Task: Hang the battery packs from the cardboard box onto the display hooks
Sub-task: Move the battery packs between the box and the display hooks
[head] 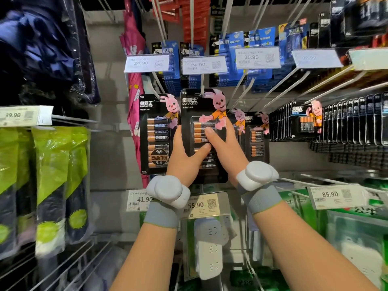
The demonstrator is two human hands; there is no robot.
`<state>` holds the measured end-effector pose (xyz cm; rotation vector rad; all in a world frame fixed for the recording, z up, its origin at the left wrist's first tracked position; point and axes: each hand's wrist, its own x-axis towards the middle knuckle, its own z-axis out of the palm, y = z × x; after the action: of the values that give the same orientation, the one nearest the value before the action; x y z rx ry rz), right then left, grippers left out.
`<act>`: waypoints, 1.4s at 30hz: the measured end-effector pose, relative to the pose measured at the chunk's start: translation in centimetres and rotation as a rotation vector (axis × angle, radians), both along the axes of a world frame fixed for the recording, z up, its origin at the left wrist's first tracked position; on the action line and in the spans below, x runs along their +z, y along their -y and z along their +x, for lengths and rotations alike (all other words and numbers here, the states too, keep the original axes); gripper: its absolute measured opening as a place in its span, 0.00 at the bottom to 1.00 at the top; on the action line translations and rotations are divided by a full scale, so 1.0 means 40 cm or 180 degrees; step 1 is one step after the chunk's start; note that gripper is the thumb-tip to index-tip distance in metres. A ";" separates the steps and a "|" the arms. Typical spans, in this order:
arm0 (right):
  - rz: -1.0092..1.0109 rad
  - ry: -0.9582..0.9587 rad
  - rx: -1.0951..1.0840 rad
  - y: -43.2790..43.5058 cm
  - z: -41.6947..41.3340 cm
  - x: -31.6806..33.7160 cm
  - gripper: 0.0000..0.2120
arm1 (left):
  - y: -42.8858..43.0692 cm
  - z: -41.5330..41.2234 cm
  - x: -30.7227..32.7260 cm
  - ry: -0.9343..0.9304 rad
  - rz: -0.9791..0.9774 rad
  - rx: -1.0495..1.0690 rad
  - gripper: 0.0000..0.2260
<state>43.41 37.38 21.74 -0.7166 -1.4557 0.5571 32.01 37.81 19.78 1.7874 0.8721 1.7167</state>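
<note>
Battery pack (pixel 202 114) is being held at its display hook (pixel 202 86) — left hand (pixel 184 162) and right hand (pixel 225 148) both gripping it; neighbouring packs (pixel 156 133) hanging already — cardboard box unseen.

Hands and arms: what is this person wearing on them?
Both forearms are bare, with no sleeves or gloves. Behind the left hand and the right hand, each wrist carries a smooth, rounded white pod on a grey fabric band; the right band has a thin yellow-green edge. No cables show.

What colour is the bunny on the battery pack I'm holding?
Pink bunny; head view.
</note>
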 end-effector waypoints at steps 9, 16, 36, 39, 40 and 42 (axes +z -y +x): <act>-0.0226 0.0103 -0.0149 0.025 0.007 -0.020 0.34 | 0.027 -0.030 -0.009 -0.0197 -0.0085 0.0061 0.36; -0.0277 0.0102 -0.0295 0.049 -0.003 -0.036 0.38 | 0.054 -0.029 -0.018 -0.0253 -0.0136 -0.0131 0.35; -0.0467 -0.0078 -0.1249 0.231 0.106 -0.074 0.17 | 0.192 0.025 -0.037 0.1095 0.0349 -0.0727 0.10; -0.0423 -0.0217 -0.1269 0.266 0.131 -0.082 0.11 | 0.200 0.073 -0.049 0.1123 0.0154 -0.1276 0.10; -0.0408 -0.0249 -0.1256 0.277 0.140 -0.084 0.09 | 0.203 0.092 -0.055 0.1118 0.0039 -0.1455 0.09; -0.0380 -0.0308 -0.1190 0.292 0.153 -0.087 0.04 | 0.212 0.122 -0.064 0.1054 -0.0169 -0.1725 0.08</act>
<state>49.55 25.68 18.28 -1.0156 -1.1681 0.3843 36.89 29.32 17.21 1.4662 0.2555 1.5402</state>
